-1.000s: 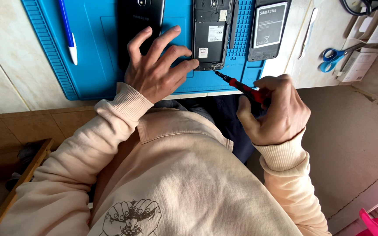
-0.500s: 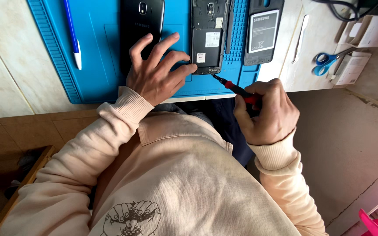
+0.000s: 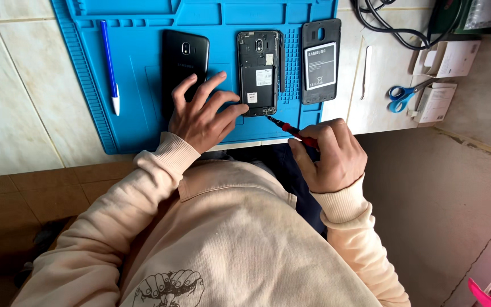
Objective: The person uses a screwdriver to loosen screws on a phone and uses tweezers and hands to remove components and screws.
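Right hand (image 3: 331, 156) closed around red-handled screwdriver (image 3: 291, 129), tip at lower edge of opened phone (image 3: 259, 73) on blue mat (image 3: 137, 85), left hand (image 3: 203, 116) fingers spread, empty, resting on mat, touching phone's corner and black back cover (image 3: 183, 65).

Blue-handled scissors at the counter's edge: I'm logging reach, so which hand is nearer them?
Right. The right hand, gripping a red screwdriver, sits nearer the blue-handled scissors; the left hand lies farther off on the blue mat.
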